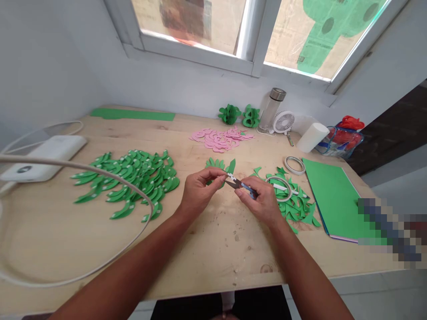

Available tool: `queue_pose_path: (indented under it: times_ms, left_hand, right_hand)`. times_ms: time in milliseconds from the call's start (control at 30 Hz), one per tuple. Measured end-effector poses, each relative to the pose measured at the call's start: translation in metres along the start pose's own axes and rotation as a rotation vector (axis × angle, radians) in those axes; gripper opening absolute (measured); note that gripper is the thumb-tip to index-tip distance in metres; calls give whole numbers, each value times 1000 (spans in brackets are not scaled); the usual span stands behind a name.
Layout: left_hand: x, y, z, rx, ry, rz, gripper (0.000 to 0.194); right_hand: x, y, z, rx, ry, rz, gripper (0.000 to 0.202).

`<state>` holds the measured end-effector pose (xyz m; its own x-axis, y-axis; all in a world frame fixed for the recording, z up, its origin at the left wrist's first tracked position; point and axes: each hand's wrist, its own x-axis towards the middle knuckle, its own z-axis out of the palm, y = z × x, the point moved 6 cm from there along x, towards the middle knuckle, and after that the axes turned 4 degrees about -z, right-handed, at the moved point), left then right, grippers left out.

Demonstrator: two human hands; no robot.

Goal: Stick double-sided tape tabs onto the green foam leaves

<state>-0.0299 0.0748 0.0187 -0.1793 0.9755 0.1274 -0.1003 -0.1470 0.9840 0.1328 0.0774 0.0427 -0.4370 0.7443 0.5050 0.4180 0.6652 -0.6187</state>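
In the middle of the table, my left hand [202,186] pinches a small green paper cutout [231,166] with a pointed tip sticking up. White strips, which look like tape, show along its lower edge. My right hand [262,199] is wrapped round a pair of scissors [245,186], whose parted blades point left toward the paper and my left fingertips. Just behind my left hand lie several green leaf-shaped pieces [215,163]. A big pile of curved green cutouts with white tabs [140,173] spreads to the left of that hand.
Right of my right hand are green scraps [293,211], a tape roll [295,165] and green paper sheets [333,195]. Behind are pink cutouts [216,140], a bottle [271,109] and a small fan [283,122]. A cable [100,171] loops across the left, near a white power bank [50,155].
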Motion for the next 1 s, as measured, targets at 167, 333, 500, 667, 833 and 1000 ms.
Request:
queue_pose_path:
  times_ms: [167,333,500,667,833,1000]
  left_hand:
    - [0,-1,0,5,-8,14,8]
    - [1,-1,0,31,-13,17,9]
    - [0,0,-1,33,22,-13,14]
    - [-1,1,0,38,16,-39,14]
    - [-1,1,0,41,19,-29,13]
    - [-1,1,-1,61,10,-14,12]
  right_hand:
    - [0,-1,0,0,2,-9,18]
    - [0,-1,0,-12,-1,-5,18]
    - [1,0,0,-9,2,1,18]
    - [0,0,0,-6,-3,1,18]
    - [-1,1,1,-11,-7,3,19]
    - [-1,1,1,-3,-6,0,19]
